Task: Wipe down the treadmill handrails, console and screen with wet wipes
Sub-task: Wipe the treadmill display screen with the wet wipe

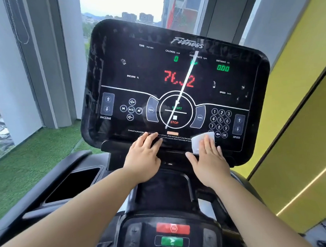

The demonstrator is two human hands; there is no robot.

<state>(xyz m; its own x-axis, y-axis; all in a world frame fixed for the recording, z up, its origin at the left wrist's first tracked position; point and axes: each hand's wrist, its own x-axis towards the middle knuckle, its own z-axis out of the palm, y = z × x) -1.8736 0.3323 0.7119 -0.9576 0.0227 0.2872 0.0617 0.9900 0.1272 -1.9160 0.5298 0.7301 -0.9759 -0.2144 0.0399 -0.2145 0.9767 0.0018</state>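
window (123,6) and green turf (28,164) behind, treadmill console (173,45) fills mid-frame; right hand (210,162), grip wide, presses wet wipe (200,140) flat at its lower right; left hand (143,156), grip wide, rests lower centre.

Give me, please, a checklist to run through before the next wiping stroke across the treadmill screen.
1. The wipe lies flat under the right hand: ok.
2. The wipe touches the screen, at its lower right beside the number keypad: ok.
3. The left hand rests on the screen's lower edge, clear of the STOP button: ok.
4. Display off before wiping over keys: not ok, the red digits are lit.
5. Screen free of spots: not ok, several show on it.
6. The wipe is wet enough: cannot tell.
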